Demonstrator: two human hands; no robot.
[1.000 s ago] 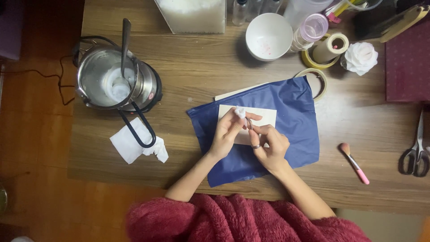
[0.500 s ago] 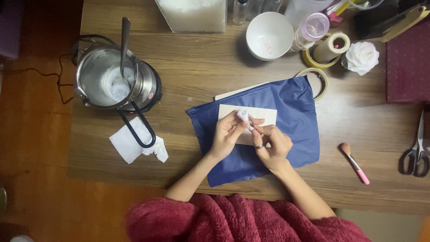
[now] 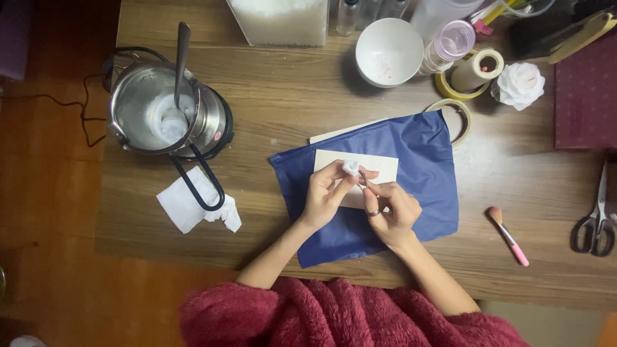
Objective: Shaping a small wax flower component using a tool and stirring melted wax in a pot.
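My left hand (image 3: 326, 196) pinches a small white waxy piece (image 3: 351, 168) between thumb and fingers, over a cream card (image 3: 384, 168) that lies on a dark blue sheet (image 3: 424, 173). My right hand (image 3: 393, 212), with a ring on one finger, holds a thin metal tool (image 3: 364, 180) whose tip touches the white piece. Both hands meet at the middle of the wooden table (image 3: 289, 109).
A metal pot (image 3: 144, 109) with a spoon and white melt stands at the left on a black base, a crumpled tissue (image 3: 193, 205) below it. A white bowl (image 3: 389, 51), tape rolls (image 3: 479, 71), a white flower shape (image 3: 520, 85), a pink brush (image 3: 508, 234) and scissors (image 3: 594, 225) lie around.
The hands have shifted only slightly around the white piece; the fingers have made small adjustments. Everything else on the table is unchanged.
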